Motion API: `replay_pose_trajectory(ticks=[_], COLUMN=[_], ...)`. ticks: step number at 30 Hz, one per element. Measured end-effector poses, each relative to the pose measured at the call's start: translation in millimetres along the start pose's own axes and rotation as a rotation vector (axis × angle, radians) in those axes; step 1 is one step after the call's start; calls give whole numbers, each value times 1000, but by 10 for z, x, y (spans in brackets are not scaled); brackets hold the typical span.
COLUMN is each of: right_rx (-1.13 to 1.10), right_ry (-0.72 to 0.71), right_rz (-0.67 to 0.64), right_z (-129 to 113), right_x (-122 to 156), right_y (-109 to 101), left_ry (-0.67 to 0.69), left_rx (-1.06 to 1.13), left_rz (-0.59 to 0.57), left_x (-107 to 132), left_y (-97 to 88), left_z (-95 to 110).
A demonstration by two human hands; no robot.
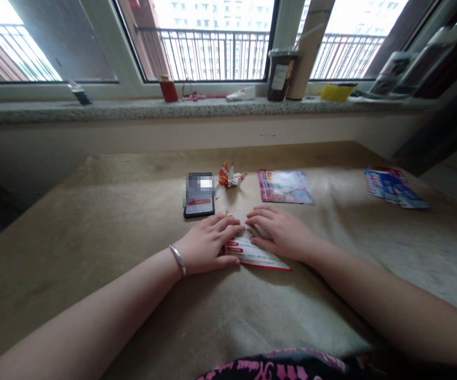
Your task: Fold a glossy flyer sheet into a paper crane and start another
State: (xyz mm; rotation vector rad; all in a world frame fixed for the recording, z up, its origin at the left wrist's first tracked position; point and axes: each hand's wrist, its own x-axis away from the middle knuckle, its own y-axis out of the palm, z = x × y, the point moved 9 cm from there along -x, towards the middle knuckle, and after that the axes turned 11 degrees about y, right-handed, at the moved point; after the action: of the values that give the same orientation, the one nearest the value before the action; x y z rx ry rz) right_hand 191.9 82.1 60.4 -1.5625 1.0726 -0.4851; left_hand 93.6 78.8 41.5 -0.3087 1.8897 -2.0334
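A folded sheet of printed paper [258,253], white with red print and a red edge, lies on the table as a triangle. My left hand [214,240], a silver bangle on its wrist, rests flat on the paper's left part with fingers stretched out. From the other side my right hand [279,232] lies over the upper right part, its fingers extended and a little apart. Both hands cover much of the sheet. Just beyond them stands a folded paper crane [231,177] in red and white. To its left lies a phone [199,208] with its screen lit.
A stack of printed sheets [286,187] lies behind my right hand, and blue leaflets [397,189] lie farther right. On the windowsill [212,107] stand a dark cup [281,76], a red jar [168,89] and a yellow item [337,93]. The table [73,227] ends at a wall.
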Motion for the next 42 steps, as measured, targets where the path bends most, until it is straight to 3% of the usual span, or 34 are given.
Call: replay_pose_trajectory(ticks=[4,10,22,29,42], right_rx=[-95,-116,-8,-100,-11], right_ry=[19,-81,-141,-142,280], right_rz=[-21,-138,-117,-108,22], right_z=[16,-67,-183,-143,252], right_x=[7,44,52,57,-2], right_y=[-29,13,28,3,-95], left_ry=[-72,-133,-169,-150,-85], left_rx=[-52,-124,-102,-81,-73], left_rz=[53,105,160,188,417], left_x=[-24,-9,24,19,96], left_y=[-76,-143,-186,-188,-247], left_z=[7,-55,-130,-111,-101])
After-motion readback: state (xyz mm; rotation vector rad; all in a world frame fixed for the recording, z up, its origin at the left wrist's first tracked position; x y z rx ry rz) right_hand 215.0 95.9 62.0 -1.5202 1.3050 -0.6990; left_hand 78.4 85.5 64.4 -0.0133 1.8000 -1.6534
